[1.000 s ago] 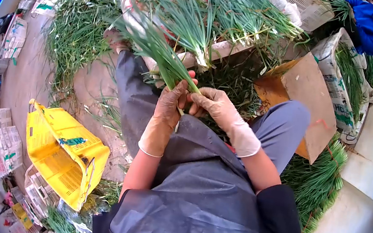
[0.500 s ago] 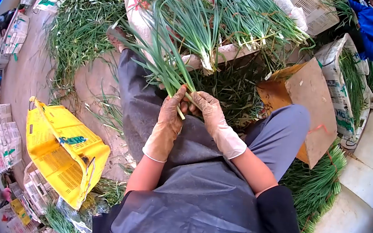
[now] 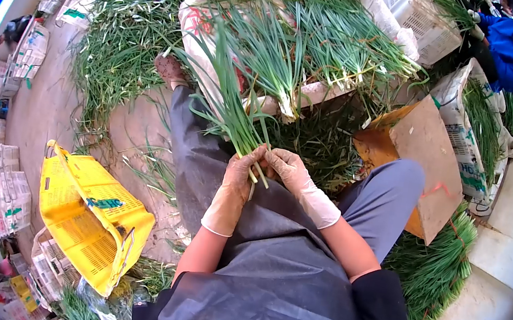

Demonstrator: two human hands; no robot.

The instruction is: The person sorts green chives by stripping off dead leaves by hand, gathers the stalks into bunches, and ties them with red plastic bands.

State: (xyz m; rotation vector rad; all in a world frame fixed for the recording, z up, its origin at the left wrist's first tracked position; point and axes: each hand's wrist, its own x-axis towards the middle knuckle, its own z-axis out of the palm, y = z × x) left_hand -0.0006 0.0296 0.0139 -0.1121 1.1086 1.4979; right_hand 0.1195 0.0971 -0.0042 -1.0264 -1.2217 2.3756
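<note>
"Hands?"
"Left hand (image 3: 242, 172) closed round a bunch of green stalks (image 3: 243, 137); right hand (image 3: 291, 170) pinched at their stem ends, its hold unclear."
"Clearance?"
"Bunch above the apron (image 3: 263, 303), leaves (image 3: 222, 68) crossing the tray's (image 3: 320, 92) edge in view; bare floor (image 3: 43, 106) beside leaf heap (image 3: 126, 20) and yellow crate (image 3: 71, 190)."

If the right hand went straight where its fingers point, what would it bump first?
The right hand would probably meet the left hand first, by the green stalks held there; exact depth is unclear.

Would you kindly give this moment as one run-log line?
left hand: holding green stalks | right hand: at stalks | white tray: more stalks | yellow crate: left of hands
</note>
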